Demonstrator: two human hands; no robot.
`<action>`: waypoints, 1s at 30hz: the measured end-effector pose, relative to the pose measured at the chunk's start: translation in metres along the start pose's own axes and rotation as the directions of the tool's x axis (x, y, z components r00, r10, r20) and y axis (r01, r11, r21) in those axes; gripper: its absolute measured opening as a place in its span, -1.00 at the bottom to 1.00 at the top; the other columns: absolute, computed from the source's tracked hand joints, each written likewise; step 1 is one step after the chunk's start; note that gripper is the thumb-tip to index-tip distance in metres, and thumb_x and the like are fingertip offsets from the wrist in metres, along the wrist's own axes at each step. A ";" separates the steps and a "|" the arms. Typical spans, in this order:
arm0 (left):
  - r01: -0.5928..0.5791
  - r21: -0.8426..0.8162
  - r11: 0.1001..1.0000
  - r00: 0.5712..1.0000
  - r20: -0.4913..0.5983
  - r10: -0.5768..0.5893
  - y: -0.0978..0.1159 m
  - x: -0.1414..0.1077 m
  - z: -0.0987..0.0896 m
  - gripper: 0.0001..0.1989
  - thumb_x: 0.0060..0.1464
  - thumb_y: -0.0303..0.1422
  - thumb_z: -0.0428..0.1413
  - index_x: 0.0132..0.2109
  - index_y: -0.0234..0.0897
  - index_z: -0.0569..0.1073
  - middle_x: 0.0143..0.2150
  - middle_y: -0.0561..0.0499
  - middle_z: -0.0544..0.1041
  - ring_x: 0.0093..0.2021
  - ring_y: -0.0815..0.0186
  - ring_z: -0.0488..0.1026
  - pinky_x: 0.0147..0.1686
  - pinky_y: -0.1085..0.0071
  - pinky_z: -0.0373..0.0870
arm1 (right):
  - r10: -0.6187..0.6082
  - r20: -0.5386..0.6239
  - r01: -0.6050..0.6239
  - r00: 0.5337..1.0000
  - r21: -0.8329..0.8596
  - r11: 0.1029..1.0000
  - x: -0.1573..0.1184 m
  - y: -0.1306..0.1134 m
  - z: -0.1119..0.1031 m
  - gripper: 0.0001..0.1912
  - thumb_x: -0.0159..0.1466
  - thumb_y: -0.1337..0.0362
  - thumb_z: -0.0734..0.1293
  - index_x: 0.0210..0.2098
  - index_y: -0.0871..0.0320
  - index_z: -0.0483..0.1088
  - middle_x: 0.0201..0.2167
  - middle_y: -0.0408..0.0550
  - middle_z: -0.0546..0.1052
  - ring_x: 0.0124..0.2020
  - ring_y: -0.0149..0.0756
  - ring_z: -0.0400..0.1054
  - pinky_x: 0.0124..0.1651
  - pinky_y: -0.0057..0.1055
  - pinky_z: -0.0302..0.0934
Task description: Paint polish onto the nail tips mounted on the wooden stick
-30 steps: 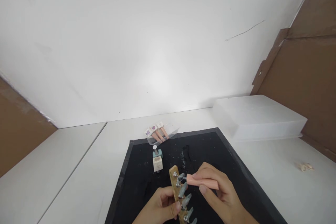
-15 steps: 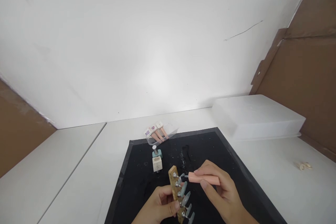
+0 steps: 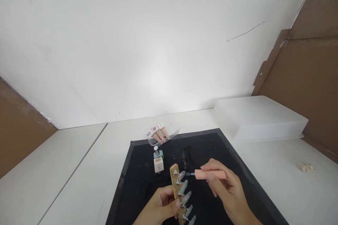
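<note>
My left hand (image 3: 161, 208) grips a wooden strip (image 3: 174, 182) that carries several pale blue-grey false nails (image 3: 184, 197) on metal clips. My right hand (image 3: 224, 191) pinches a pink brush handle (image 3: 211, 174); its small brush tip (image 3: 188, 174) points left and hovers just right of the top nail, slightly apart from it. Both hands are over the black mat (image 3: 137, 182) at the near edge of the view.
An open teal polish bottle (image 3: 158, 153) and a white cube (image 3: 158, 164) stand on the mat. A clear tray with pink-handled bottles (image 3: 158, 133) sits behind it. A white plastic box (image 3: 260, 117) lies at the right, a small beige item (image 3: 306, 167) beyond. Brown cardboard walls flank the white table.
My right hand has drawn the pink brush to the right, off the top nail. The wooden strip has shifted slightly in my left hand.
</note>
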State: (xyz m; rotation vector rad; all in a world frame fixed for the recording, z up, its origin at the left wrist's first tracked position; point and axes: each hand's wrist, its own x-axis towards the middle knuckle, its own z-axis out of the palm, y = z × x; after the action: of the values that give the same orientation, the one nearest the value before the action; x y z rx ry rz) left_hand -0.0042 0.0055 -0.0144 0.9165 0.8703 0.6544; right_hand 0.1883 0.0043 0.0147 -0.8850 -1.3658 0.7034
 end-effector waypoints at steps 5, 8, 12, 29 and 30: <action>0.061 -0.044 0.997 0.998 -0.030 -0.062 -0.003 -0.003 0.000 -0.40 -0.34 -0.06 0.29 -0.12 -0.29 0.53 -0.36 -0.01 0.48 -0.43 0.44 0.27 -0.39 0.47 0.15 | 0.091 -0.036 -0.091 0.995 -0.023 0.996 -0.002 0.003 0.000 -0.78 0.24 0.15 0.28 -0.39 0.13 0.47 -0.68 -0.22 0.32 -0.75 -0.46 0.10 -0.71 -0.53 0.08; 0.081 -0.040 0.996 0.996 -0.020 -0.081 -0.003 -0.003 0.000 -0.39 -0.33 -0.06 0.28 -0.09 -0.28 0.52 -0.35 -0.02 0.50 -0.42 0.42 0.30 -0.38 0.47 0.16 | 0.100 -0.006 -0.101 0.995 -0.039 0.994 -0.003 0.004 -0.001 -0.78 0.26 0.15 0.26 -0.38 0.13 0.46 -0.66 -0.19 0.38 -0.74 -0.45 0.14 -0.71 -0.53 0.08; 0.093 -0.031 0.995 0.995 -0.031 -0.094 -0.002 -0.002 0.001 -0.42 -0.29 -0.06 0.27 -0.09 -0.26 0.52 -0.33 -0.03 0.52 -0.41 0.40 0.31 -0.37 0.45 0.18 | 0.025 0.030 -0.023 0.999 -0.092 0.995 -0.003 0.006 -0.003 -0.83 0.27 0.21 0.25 -0.32 0.11 0.46 -0.52 -0.09 0.52 -0.64 -0.36 0.32 -0.60 -0.46 0.22; 0.002 0.092 0.996 0.999 0.048 -0.007 0.003 0.006 0.007 -0.48 -0.26 -0.01 0.22 -0.23 -0.33 0.58 -0.44 -0.02 0.45 -0.47 0.41 0.23 -0.43 0.45 0.11 | -0.120 0.344 0.129 0.931 -0.006 0.992 0.004 0.002 -0.006 -0.77 0.27 0.33 0.23 -0.12 0.09 0.45 -0.45 0.00 0.51 -0.47 -0.22 0.37 -0.47 -0.34 0.25; 0.015 0.079 0.997 0.999 0.042 -0.018 0.002 0.006 0.006 -0.46 -0.28 -0.01 0.23 -0.20 -0.32 0.57 -0.43 -0.03 0.46 -0.46 0.41 0.23 -0.43 0.44 0.11 | -0.111 0.329 0.123 0.938 -0.017 0.992 0.004 0.002 -0.006 -0.78 0.26 0.34 0.23 -0.14 0.10 0.45 -0.47 -0.01 0.50 -0.48 -0.23 0.37 -0.47 -0.34 0.25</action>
State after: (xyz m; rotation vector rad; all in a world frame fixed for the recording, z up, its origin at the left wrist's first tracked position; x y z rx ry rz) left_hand 0.0041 0.0089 -0.0123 0.9895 0.8697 0.5876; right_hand 0.1952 0.0076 0.0151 -0.7289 -1.7179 0.7580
